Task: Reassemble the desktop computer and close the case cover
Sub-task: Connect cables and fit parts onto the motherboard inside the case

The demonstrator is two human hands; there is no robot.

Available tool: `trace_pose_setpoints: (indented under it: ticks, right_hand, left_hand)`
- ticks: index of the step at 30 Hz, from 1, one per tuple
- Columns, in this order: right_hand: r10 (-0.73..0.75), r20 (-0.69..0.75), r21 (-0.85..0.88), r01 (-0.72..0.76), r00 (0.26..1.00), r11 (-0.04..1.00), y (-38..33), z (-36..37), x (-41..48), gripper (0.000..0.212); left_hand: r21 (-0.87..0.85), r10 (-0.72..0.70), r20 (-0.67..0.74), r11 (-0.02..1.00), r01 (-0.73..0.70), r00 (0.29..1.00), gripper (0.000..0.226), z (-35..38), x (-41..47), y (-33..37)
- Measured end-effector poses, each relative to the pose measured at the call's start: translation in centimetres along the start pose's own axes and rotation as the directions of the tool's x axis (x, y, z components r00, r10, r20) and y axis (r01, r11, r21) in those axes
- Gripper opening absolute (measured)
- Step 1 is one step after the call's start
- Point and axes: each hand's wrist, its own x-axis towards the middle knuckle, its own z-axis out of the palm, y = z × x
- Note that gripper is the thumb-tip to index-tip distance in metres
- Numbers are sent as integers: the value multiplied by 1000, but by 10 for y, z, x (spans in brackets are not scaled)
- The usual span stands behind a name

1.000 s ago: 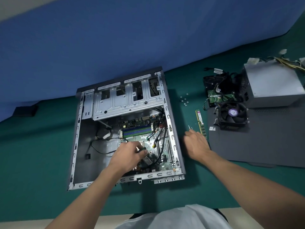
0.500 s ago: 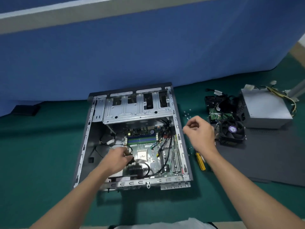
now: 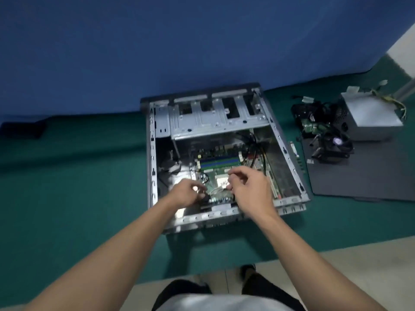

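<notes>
Lying open on the green mat point(image 3: 78, 198), the computer case point(image 3: 151, 153) shows its silver drive cage point(image 3: 215, 122) at the far end and the motherboard point(image 3: 211, 176) on its floor. Well left of it, a small black block point(image 3: 22, 130) sits by the blue wall point(image 3: 202, 41).

The left hand point(image 3: 185, 195) reaches over the case's near rim, its fingers curled round a small dark part point(image 3: 204, 197) at the near edge of the motherboard; blur hides just what that part is. Just to its right, the right hand point(image 3: 250, 190) hovers above the board's pale square socket point(image 3: 221, 181), thumb and forefinger bent toward each other and the other fingers loosely curled — whether they pinch anything cannot be told.

Right of the case, a memory stick point(image 3: 296, 153) lies on the mat beside the case wall. Farther right, well apart from both hands, the dark grey case cover point(image 3: 370, 176) lies flat. It bears a cooler fan point(image 3: 334, 147) whose purple hub label is too blurred to read — beyond it stands the grey power supply point(image 3: 372, 115).
</notes>
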Motion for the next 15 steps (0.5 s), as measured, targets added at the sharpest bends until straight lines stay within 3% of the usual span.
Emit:
trace_pose_setpoints:
  ticks: [4, 9, 15]
  right_hand:
    - [-19, -99, -44, 15, 995, 999, 5, 4, -34, 15]
    - [-92, -248, 19, 100, 965, 995, 9, 4, -69, 14]
    - [85, -165, 238, -44, 983, 970, 37, 19, -93, 15]
  left_hand:
    - [68, 10, 20, 998, -11, 1000, 6, 6, -1, 0]
    - [41, -45, 8, 998, 44, 999, 16, 7, 1, -4]
    - [95, -50, -25, 994, 52, 998, 21, 13, 13, -4]
